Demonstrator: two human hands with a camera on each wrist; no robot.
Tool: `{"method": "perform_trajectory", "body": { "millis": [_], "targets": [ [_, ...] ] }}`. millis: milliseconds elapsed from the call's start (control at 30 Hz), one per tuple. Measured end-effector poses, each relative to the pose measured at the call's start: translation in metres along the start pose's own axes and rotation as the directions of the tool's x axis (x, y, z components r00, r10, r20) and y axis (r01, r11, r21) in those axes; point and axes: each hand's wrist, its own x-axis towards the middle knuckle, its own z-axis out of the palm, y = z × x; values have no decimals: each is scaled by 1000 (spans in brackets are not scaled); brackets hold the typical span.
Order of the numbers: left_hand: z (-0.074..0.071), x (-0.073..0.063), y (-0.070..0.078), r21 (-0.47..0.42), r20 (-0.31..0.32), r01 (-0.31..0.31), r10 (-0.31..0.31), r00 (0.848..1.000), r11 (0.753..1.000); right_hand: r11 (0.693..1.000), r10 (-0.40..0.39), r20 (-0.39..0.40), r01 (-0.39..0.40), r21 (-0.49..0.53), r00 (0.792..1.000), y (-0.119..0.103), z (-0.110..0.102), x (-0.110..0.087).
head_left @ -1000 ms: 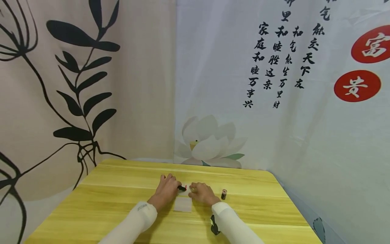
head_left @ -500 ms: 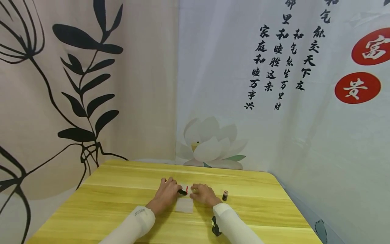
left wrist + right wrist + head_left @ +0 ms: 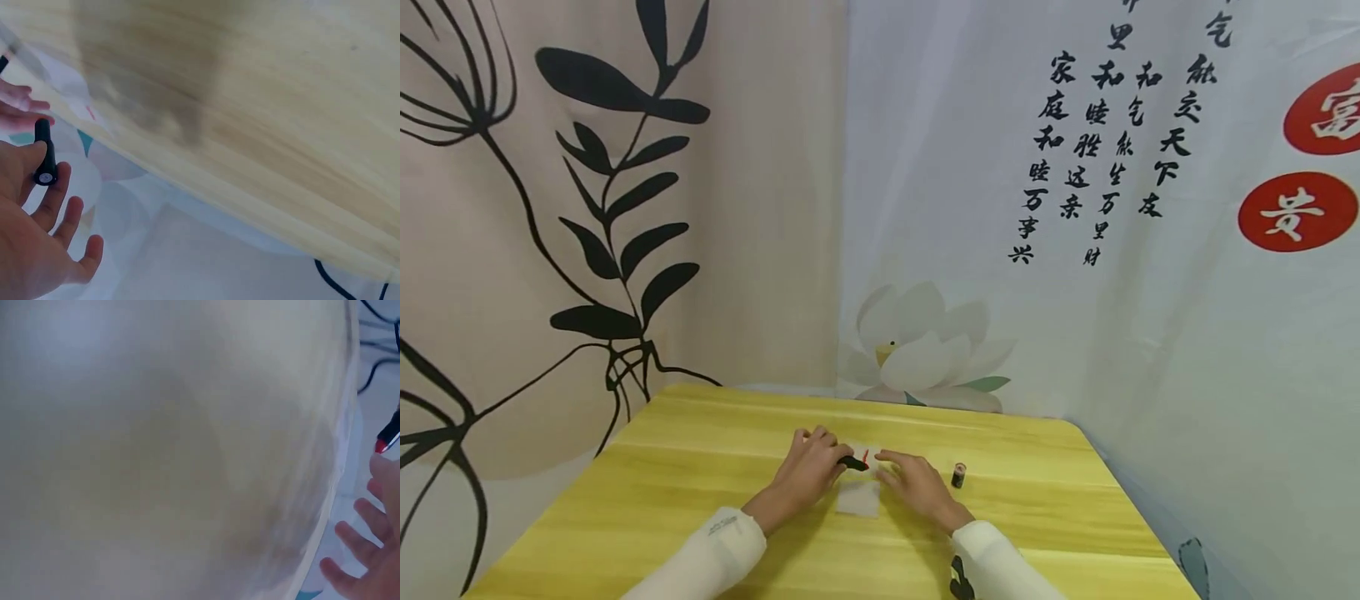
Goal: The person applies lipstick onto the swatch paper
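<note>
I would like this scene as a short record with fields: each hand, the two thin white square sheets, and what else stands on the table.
Left hand: left hand pinches a slim black tube with a red tip
Right hand: right hand holds nothing; fingers extended beside the farther sheet, contact unclear
Farther sheet: thin white square sheet with a red stroke
Nearer sheet: second white square sheet, no mark visible
Other item: small dark cylinder with a pinkish top, upright, right of the right hand
Surface: yellow wood-grain table
</note>
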Motion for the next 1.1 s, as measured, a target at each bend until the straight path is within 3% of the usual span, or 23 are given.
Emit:
{"method": "perform_trajectory", "body": {
  "millis": [333, 567, 800, 1100],
  "targets": [
    [4, -10, 6, 26, 64, -27, 25, 998, 999, 982, -120, 114, 135, -135, 986, -13, 8, -12],
    [7, -10, 7, 27, 62, -19, 17, 998, 999, 985, -76, 135, 96, -145, 988, -11, 8, -13],
    [10, -10, 5, 18, 76, -12, 11, 997, 1000, 985, -101, 117, 116, -129, 988, -7, 9, -13],
    [12, -8, 7, 2, 96, -11, 11, 995, 1000, 988, -73, 123, 89, -128, 990, -10, 9, -13]
  ]
}}
